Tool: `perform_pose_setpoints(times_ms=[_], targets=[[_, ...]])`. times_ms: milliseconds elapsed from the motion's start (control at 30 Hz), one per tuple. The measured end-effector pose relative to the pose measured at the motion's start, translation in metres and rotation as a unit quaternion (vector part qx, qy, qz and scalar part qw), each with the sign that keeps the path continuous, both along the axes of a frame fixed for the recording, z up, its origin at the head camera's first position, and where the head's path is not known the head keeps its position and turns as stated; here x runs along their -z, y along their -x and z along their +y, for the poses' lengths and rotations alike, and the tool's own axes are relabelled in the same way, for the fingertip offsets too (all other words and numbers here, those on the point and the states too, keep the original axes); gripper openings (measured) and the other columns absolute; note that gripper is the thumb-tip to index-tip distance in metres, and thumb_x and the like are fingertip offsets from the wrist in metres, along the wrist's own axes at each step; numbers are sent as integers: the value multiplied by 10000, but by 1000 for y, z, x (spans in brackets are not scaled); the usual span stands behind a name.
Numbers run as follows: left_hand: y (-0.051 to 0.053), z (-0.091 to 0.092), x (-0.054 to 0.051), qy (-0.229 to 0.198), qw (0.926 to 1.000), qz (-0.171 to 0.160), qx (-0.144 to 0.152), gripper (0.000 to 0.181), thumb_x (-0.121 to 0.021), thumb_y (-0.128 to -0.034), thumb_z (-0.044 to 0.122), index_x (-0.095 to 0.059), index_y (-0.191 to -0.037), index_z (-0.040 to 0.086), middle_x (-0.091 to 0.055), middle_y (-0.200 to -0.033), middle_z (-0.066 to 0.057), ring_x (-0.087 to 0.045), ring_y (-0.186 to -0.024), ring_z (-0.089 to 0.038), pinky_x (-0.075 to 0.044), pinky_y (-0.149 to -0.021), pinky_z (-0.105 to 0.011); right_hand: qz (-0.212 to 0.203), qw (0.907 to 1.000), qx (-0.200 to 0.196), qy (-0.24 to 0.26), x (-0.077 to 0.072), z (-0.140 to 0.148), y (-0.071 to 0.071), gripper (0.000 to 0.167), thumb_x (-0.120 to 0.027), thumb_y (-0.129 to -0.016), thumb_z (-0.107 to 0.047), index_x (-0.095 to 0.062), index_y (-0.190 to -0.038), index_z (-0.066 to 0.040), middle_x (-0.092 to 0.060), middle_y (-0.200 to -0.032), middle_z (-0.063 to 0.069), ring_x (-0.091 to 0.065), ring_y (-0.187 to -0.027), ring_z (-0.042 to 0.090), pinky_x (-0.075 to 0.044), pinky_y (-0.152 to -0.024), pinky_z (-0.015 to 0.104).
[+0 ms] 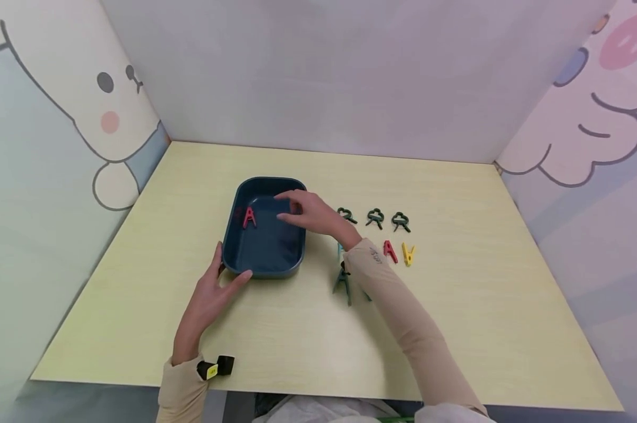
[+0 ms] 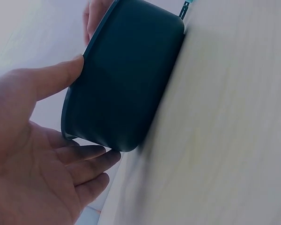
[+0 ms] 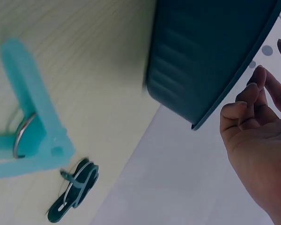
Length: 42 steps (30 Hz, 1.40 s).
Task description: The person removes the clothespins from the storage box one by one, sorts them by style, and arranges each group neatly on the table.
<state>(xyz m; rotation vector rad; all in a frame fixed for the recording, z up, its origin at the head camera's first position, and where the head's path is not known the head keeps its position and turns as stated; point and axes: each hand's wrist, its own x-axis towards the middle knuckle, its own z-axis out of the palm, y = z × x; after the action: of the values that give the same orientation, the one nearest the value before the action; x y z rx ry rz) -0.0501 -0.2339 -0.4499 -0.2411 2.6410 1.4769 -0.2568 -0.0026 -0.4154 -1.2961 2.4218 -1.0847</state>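
A dark blue plastic tray stands on the table with a red clip lying in it, left of its middle. My left hand holds the tray's near left corner; in the left wrist view, its thumb meets the rim and its fingers reach the outer wall. Over the tray's right side hovers my right hand, thumb and index finger apart with nothing between them. Beside the right forearm lie another red clip, a yellow clip and a teal clip. The forearm partly covers some clips.
Behind those clips, dark green clips form a row. A light blue clip looms close in the right wrist view. Walls with cartoon drawings border the wooden table at the back and sides.
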Motion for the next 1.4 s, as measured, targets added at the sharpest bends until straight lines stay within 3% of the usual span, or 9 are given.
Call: perform_pose_setpoints(times_ms=[233, 533, 667, 733, 833, 967, 1067, 1400], targets=[[2, 2, -1, 37, 9999, 56, 77, 1031, -642, -1017, 483, 69, -1658, 102, -109, -1696, -236, -215, -1523, -454, -226, -1191, -639, 61, 9983, -115, -559, -5, -15, -2, 510, -666, -1038, -253, -544, -1478, -26, -575, -838, 38, -512, -709, 179, -418, -662, 298], [0, 1, -2, 62, 10000, -21, -2, 1030, -638, -1018, 490, 72, -1659, 107, -117, -1690, -252, -220, -1519, -463, -231, -1189, -635, 210, 9933, -302, -1093, -10, -44, 7, 561, -675, -1031, -275, -504, -1511, -43, -592, -818, 53, -524, -687, 154, -410, -652, 271], [0, 0, -1, 68, 10000, -28, -9, 1026, -635, -1018, 494, 68, -1661, 113, -114, -1693, -241, -222, -1520, -458, -229, -1192, -632, 58, 9900, -319, -1372, -6, -57, 11, 626, -697, -1019, -284, -456, -1545, -44, -623, -857, 64, -568, -736, 154, -445, -674, 269], [1, 0, -1, 58, 10000, -22, -15, 1021, -635, -1019, 490, 64, -1662, 115, -118, -1694, -238, -227, -1519, -456, -229, -1192, -631, -80, 9873, -289, -1559, -4, -62, 13, 653, -703, -1015, -288, -431, -1564, -60, -648, -924, 95, -597, -791, 172, -477, -710, 280], [0, 0, -1, 48, 10000, -20, -21, 1019, -637, -1019, 485, 63, -1662, 119, -131, -1689, -246, -235, -1516, -458, -232, -1190, -634, -317, 9816, -193, -1872, -1, -69, 14, 684, -708, -1011, -292, -400, -1591, -99, -659, -1235, 134, -618, -1005, 183, -513, -868, 293], [0, 0, -1, 30, 10000, 2, -37, 1014, -639, -1021, 477, 60, -1664, 122, -138, -1686, -250, -234, -1516, -458, -230, -1190, -636, -466, 9746, -140, -2184, 4, -77, 15, 719, -708, -1010, -299, -362, -1616, -128, -439, -1592, 113, -486, -1353, 217, -400, -1141, 360], [1, 0, -1, 3, 10000, 41, -49, 1002, -638, -1024, 465, 51, -1665, 122, -135, -1688, -245, -236, -1516, -454, -228, -1194, -631, -514, 9724, -121, -2271, 8, -82, 16, 736, -711, -1009, -296, -343, -1625, -134, -391, -1629, 105, -395, -1458, 250, -325, -1201, 399], [2, 0, 0, -6, 10000, 91, -37, 991, -638, -1028, 452, 44, -1666, 119, -143, -1688, -239, -239, -1517, -447, -235, -1197, -619, -778, 9690, -14, -2345, 17, -85, 25, 732, -711, -1008, -301, -347, -1635, -199, -347, -1657, 75, -319, -1511, 253, -292, -1216, 400]])
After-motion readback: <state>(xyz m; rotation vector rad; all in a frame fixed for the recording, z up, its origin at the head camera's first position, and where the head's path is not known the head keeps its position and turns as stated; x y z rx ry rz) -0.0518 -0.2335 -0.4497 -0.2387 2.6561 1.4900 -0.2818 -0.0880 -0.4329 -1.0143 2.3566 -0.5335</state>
